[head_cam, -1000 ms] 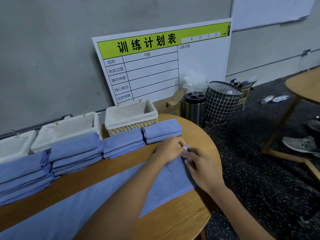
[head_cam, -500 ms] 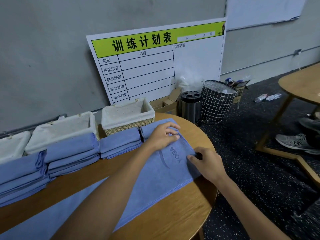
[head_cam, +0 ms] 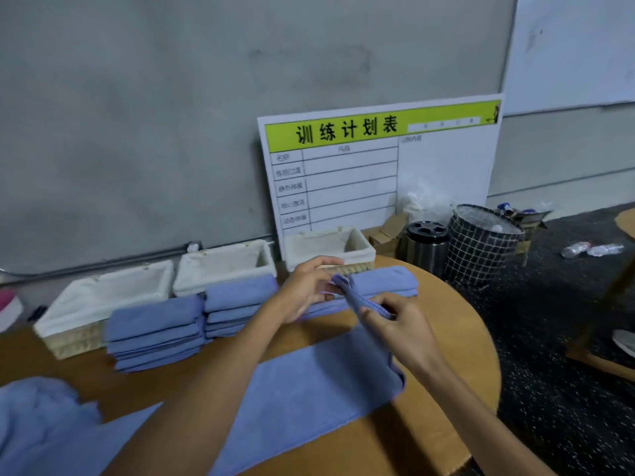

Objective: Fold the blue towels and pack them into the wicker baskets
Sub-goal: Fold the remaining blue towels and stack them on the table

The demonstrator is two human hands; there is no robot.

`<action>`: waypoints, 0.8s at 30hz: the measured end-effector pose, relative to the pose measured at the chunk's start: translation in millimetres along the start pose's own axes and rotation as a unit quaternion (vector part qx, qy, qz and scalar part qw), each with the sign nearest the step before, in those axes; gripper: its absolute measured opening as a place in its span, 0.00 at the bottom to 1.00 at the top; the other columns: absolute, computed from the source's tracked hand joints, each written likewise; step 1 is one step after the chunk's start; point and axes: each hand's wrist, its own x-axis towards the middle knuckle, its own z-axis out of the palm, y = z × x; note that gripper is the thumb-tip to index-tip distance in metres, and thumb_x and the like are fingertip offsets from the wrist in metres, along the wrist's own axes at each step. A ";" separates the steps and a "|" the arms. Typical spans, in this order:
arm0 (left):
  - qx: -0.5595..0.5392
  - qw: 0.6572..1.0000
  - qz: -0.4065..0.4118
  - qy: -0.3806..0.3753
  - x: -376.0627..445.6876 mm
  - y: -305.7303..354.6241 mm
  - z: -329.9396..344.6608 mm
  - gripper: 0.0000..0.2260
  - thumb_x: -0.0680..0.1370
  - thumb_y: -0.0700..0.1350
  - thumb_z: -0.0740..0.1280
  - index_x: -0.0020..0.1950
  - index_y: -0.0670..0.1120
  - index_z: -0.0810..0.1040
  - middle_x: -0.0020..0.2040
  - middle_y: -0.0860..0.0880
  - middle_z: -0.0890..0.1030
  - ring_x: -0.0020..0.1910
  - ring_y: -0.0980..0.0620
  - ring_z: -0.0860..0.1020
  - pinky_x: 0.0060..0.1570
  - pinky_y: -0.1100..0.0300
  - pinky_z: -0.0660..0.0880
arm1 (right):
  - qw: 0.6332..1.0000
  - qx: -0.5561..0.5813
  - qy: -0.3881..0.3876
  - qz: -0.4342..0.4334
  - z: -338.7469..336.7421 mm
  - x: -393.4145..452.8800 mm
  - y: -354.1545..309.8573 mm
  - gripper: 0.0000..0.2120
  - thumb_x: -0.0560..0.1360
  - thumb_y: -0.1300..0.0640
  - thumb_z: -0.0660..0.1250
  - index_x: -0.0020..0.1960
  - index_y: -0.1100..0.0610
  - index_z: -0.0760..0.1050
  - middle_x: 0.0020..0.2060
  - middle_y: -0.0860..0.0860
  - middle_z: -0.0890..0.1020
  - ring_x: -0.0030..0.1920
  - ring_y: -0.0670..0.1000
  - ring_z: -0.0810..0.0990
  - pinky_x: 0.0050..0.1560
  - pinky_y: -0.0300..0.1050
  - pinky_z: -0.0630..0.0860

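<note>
From the left I see three lined wicker baskets [head_cam: 223, 266] along the table's [head_cam: 443, 438] far edge, with folded towel stacks [head_cam: 156, 333] in front. My left hand [head_cam: 309, 286] pinches the blue towel's [head_cam: 309, 389] raised corner; my right hand [head_cam: 405, 329] grips its hem, apparently between thumb and forefinger.

Folded stacks [head_cam: 156, 333] stand just before the baskets [head_cam: 225, 266], blocking a low reach to them. Bare table [head_cam: 443, 310] lies right of the towel [head_cam: 309, 389].
</note>
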 end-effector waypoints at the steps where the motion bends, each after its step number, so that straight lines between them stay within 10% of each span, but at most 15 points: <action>1: -0.034 0.999 -0.009 -0.002 -13.9 6.2 -17.2 0.13 0.81 0.37 0.55 0.59 0.46 0.77 0.45 0.43 0.82 0.38 0.49 0.81 0.42 0.58 0.75 | 1.000 0.011 -0.014 -0.008 14.2 -1.6 -12.8 0.10 0.75 0.59 0.69 0.38 0.62 0.76 0.28 0.52 0.75 0.29 0.44 0.70 0.29 0.38 0.63; 8: -0.065 0.995 -0.035 0.062 -117.2 27.7 -138.0 0.33 0.81 0.68 0.44 0.58 0.46 0.79 0.49 0.38 0.81 0.40 0.45 0.80 0.44 0.54 0.73 | 0.994 0.048 -0.097 -0.034 124.6 -26.0 -77.2 0.10 0.75 0.59 0.70 0.36 0.59 0.76 0.28 0.45 0.76 0.31 0.42 0.74 0.33 0.36 0.67; 18: -0.001 0.988 -0.038 0.151 -237.0 27.5 -245.1 0.36 0.80 0.70 0.41 0.59 0.45 0.78 0.45 0.40 0.83 0.43 0.44 0.81 0.50 0.51 0.73 | 0.982 0.092 -0.155 -0.049 252.0 -77.8 -139.0 0.10 0.74 0.59 0.71 0.35 0.60 0.76 0.28 0.46 0.75 0.31 0.44 0.72 0.34 0.39 0.68; 24: 0.008 0.984 -0.034 0.175 -271.1 26.5 -281.4 0.36 0.80 0.70 0.42 0.60 0.45 0.78 0.45 0.40 0.82 0.34 0.50 0.78 0.33 0.61 0.72 | 0.971 0.121 -0.195 -0.062 302.8 -98.1 -157.6 0.08 0.73 0.63 0.69 0.37 0.64 0.74 0.32 0.57 0.77 0.33 0.47 0.73 0.37 0.44 0.70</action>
